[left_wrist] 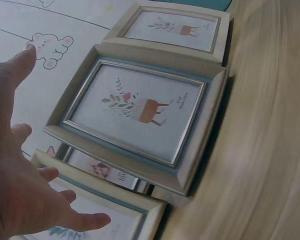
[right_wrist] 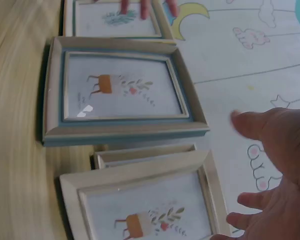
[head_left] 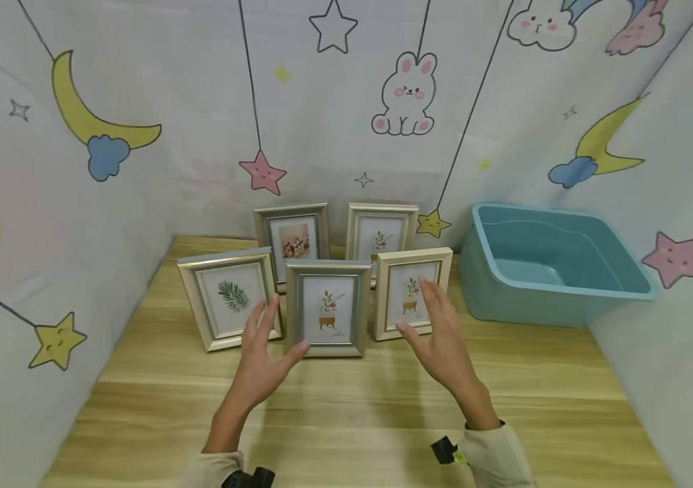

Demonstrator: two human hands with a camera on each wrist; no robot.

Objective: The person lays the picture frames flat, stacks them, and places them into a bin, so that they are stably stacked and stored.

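Observation:
Several picture frames stand upright on a wooden table. In the middle front is a silver-grey frame (head_left: 357, 312) with a potted-plant print, its whole face visible in the left wrist view. My left hand (head_left: 259, 366) hovers before it with fingers spread, overlapping the edge of the champagne frame (head_left: 200, 298) with a green leaf print. On the other side my right hand (head_left: 444, 346) is spread too, overlapping the cream frame (head_left: 383, 291) with a plant print. Both hands hold nothing. Behind stand a darker frame (head_left: 262, 227) with a pink flower photo and another cream frame (head_left: 352, 234), both partly hidden.
A blue-green plastic tub (head_left: 505, 301) stands at the back right of the table (head_left: 346, 420), beside the cream frame. White cloth (head_left: 200, 81) printed with moons, stars and rabbits hangs behind and along both sides.

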